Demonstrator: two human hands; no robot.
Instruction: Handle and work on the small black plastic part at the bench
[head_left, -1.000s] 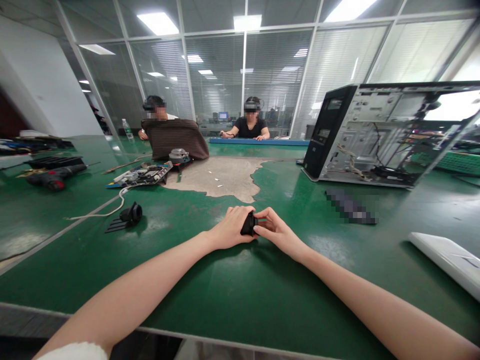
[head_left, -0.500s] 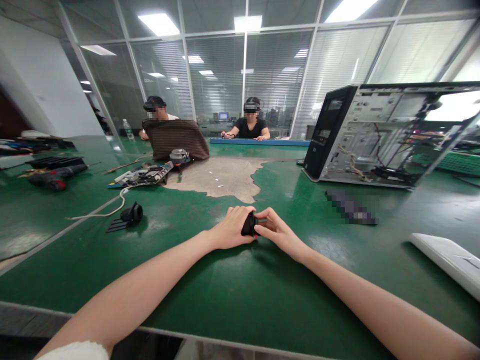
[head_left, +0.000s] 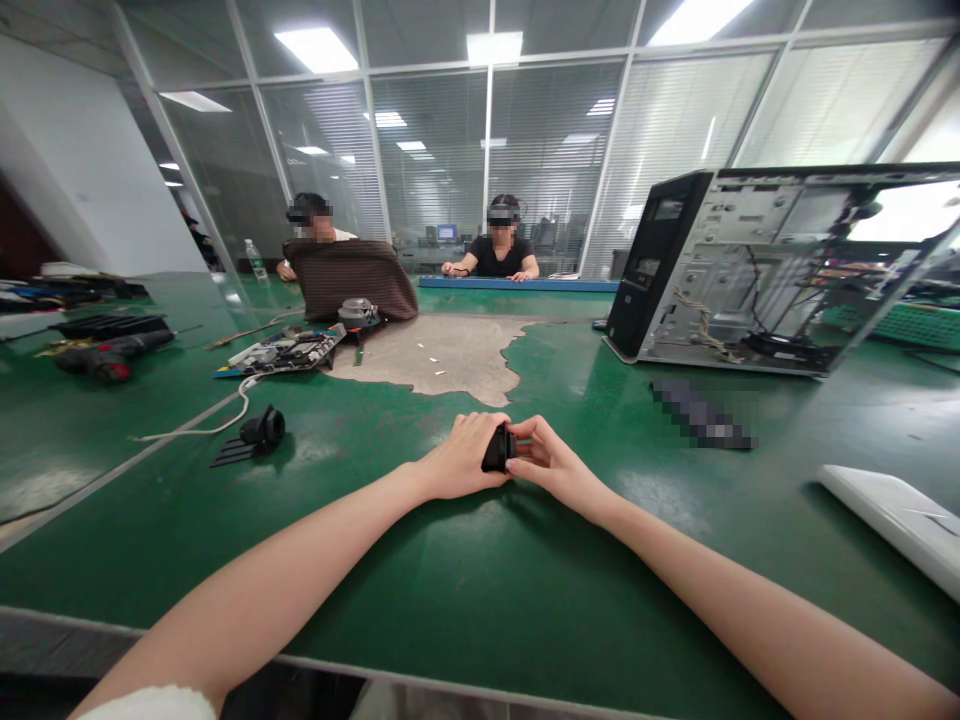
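A small black part (head_left: 496, 450) is held just above or on the green table (head_left: 420, 590), near the middle of the view. My left hand (head_left: 461, 458) is wrapped round its left side. The fingertips of my right hand (head_left: 551, 460) grip its right side, thumb below and fingers above. Some of the part is hidden behind my fingers. Another black part (head_left: 264, 430) with long prongs lies on the table to the left of my hands.
An open computer case (head_left: 660, 270) stands at the right, a blurred dark object (head_left: 697, 412) before it. A white casing (head_left: 892, 515) lies at the right edge. A circuit board (head_left: 285, 352), white cable and power drill (head_left: 112, 355) are at left. Two people sit across the table.
My right thumb and fingertips have shifted slightly on the black part. My left hand has hardly moved.
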